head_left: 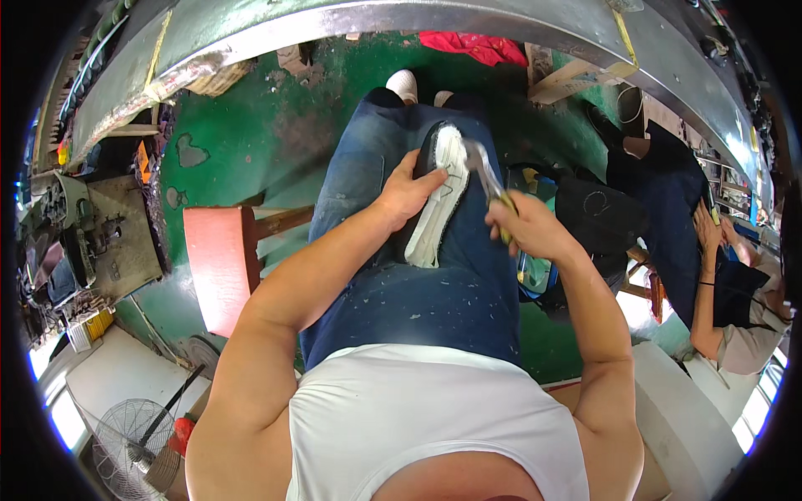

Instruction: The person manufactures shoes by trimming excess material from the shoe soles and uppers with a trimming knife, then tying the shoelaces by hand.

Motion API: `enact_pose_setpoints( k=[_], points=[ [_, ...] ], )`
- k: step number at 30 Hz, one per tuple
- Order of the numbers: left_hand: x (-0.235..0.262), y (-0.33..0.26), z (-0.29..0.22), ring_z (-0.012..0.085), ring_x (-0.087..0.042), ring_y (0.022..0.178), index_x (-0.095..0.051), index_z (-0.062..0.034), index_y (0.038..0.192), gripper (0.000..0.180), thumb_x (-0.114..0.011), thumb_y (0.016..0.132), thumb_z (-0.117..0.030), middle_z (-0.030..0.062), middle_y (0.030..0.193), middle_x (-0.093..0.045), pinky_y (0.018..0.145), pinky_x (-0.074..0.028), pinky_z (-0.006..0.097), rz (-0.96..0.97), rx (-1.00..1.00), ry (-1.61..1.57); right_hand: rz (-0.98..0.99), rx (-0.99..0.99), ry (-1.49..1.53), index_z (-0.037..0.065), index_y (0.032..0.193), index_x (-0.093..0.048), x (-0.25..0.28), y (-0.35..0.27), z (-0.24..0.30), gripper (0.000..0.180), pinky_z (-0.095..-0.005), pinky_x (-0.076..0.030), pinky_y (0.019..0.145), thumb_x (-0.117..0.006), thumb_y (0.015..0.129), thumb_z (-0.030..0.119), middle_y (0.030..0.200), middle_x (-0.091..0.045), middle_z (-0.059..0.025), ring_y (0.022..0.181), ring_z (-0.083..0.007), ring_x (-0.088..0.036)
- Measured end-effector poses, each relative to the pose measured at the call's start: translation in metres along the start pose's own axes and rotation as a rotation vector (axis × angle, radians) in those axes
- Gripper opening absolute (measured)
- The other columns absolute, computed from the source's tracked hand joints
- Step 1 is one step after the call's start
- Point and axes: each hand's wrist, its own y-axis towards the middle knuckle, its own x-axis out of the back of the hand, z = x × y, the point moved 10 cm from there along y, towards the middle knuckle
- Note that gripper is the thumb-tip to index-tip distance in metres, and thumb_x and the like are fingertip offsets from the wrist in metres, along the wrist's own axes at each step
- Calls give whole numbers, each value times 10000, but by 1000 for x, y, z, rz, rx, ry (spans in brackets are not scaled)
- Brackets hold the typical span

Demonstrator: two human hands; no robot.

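Across my thighs lies a dark shoe with its pale underside (440,204) turned up and its white tip pointing away from me. My left hand (409,190) is closed round the shoe's left side, the thumb pressing on the underside. In my right hand (532,228) is a pair of pincers (487,174) with a metal head and yellowish grips. The head of the pincers is at the right edge of the shoe, near its white tip. From this view I cannot tell whether the jaws touch the shoe.
A pink-topped stool (219,267) stands left of my legs. A long metal-edged bench (368,21) curves across the far side. Right of my knees are dark bags (597,209), and beyond them a seated co-worker's hands (710,225). A wire fan (134,451) is at lower left.
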Motion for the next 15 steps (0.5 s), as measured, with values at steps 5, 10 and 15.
enact_pose_setpoints(
  k=[5, 10, 15],
  points=[
    [-14, -19, -26, 256, -553, 1228, -336, 36, 1467, 807, -761, 850, -266, 202, 1325, -560, 1059, -429, 355, 34, 57, 303, -303, 248, -743, -29, 964, -606, 7, 18, 48, 417, -392, -515, 758, -457, 1042, 353, 854, -674, -137, 828, -215, -683],
    [-3, -5, -14, 255, -528, 1269, -281, 50, 1475, 868, -786, 835, -248, 202, 1362, -535, 1073, -421, 357, 173, 129, 220, -190, 95, -316, -38, 908, -624, 20, -15, 12, 451, -441, -510, 709, -464, 1029, 366, 713, -619, -222, 699, -400, -627],
    [-11, -7, -12, 267, -563, 1244, -261, 65, 1483, 916, -816, 816, -229, 214, 1385, -533, 1081, -425, 379, 212, 199, 69, 4, 173, -631, -12, 961, -631, -32, -32, 20, 384, -480, -502, 722, -503, 1012, 347, 818, -662, -230, 780, -421, -645]
  ],
)
